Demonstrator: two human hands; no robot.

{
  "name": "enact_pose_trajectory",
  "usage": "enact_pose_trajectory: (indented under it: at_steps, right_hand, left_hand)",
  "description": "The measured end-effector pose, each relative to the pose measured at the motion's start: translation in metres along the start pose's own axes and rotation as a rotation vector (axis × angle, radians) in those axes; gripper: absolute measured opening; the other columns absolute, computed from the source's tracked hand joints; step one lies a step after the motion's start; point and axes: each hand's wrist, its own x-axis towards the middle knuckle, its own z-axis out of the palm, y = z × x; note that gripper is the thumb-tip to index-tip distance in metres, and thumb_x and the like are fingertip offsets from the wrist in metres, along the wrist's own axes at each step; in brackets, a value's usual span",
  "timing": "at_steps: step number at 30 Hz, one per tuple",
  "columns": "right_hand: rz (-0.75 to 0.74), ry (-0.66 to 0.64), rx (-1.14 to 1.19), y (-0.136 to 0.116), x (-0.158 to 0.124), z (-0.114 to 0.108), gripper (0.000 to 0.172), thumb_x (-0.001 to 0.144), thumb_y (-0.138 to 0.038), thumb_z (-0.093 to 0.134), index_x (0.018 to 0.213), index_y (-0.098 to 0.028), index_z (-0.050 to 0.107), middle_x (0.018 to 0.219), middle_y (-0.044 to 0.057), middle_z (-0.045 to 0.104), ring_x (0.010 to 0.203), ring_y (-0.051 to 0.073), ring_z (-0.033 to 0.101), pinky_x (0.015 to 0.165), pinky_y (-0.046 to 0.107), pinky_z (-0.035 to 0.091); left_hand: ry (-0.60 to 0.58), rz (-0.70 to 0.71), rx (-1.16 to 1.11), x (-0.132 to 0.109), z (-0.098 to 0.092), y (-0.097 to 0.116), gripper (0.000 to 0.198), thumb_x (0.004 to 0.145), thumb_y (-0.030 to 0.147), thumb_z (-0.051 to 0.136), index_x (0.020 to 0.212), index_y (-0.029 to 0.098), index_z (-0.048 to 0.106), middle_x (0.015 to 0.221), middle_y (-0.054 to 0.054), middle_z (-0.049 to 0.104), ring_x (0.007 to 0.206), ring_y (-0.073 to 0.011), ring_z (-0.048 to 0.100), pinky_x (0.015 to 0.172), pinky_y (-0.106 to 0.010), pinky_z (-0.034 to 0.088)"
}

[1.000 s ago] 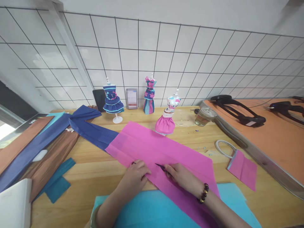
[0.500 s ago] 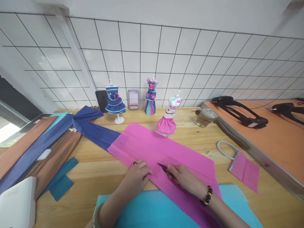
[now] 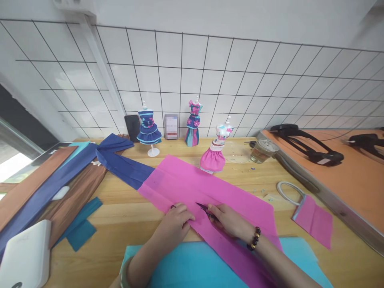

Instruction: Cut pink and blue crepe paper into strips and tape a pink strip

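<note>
A long sheet of pink crepe paper (image 3: 240, 193) stretches diagonally across the wooden table. My left hand (image 3: 177, 224) pinches its near edge, fingers closed. In my right hand (image 3: 229, 220) is a pair of small dark scissors (image 3: 204, 207), the blades pointing left over the pink paper, close to my left fingers. My right hand partly hides the scissors' handles. Under the near side of the pink sheet lies turquoise paper (image 3: 180, 264). The far left end of the pink sheet overlaps a dark blue strip (image 3: 127, 170).
Three small dressed mannequins stand at the back, the nearest in a pink skirt (image 3: 212, 161). A lidded glass (image 3: 264, 151) is right of them. Brown strips (image 3: 81, 192) and a white box (image 3: 27, 256) lie left. A white ring with pink paper (image 3: 313, 220) lies right.
The scissors in my right hand have moved slightly left and away from me over the pink paper. My left hand keeps its grip on the edge. The view has shifted a little.
</note>
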Motion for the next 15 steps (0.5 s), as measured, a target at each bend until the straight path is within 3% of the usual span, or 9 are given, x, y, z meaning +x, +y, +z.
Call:
enact_pose_trajectory:
  at_steps: [15]
  right_hand:
    - [-0.03,0.016,-0.06,-0.0071,0.0007,0.0032,0.044,0.087,-0.047,0.028,0.054,-0.02,0.036,0.046,-0.006,0.028,0.044,0.008,0.025,0.045,0.023,0.021]
  left_hand:
    - [-0.014,0.008,-0.004,0.0001,-0.0006,0.0011,0.032,0.067,-0.005,0.046,0.079,0.02,0.062,0.081,-0.001,0.058,0.084,-0.0159,0.051,0.076,-0.029,0.04]
